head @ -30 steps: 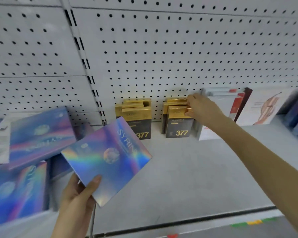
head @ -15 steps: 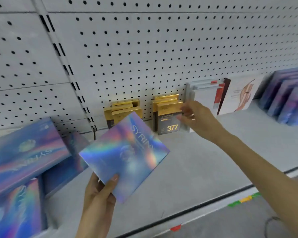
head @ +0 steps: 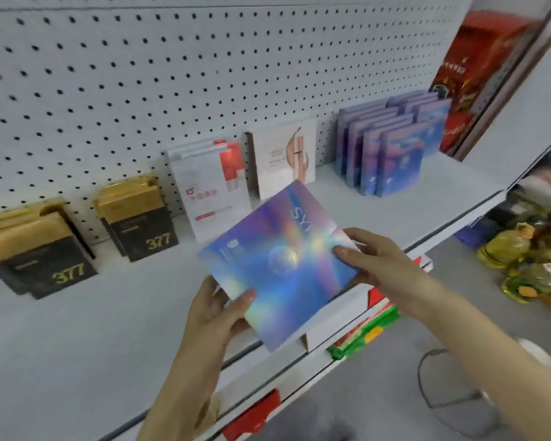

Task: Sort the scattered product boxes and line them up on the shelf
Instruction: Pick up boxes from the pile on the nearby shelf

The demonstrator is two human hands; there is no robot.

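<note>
I had the holographic box (head: pixel 280 265) over the shelf (head: pixel 77 313). Left hand (head: pixel 217 310) gripped its near corner, right hand (head: pixel 372 259) pinched its right edge.

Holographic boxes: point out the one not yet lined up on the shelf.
The holographic box gripped by left hand and right hand; the shelved holographic boxes stand upright in rows.
</note>
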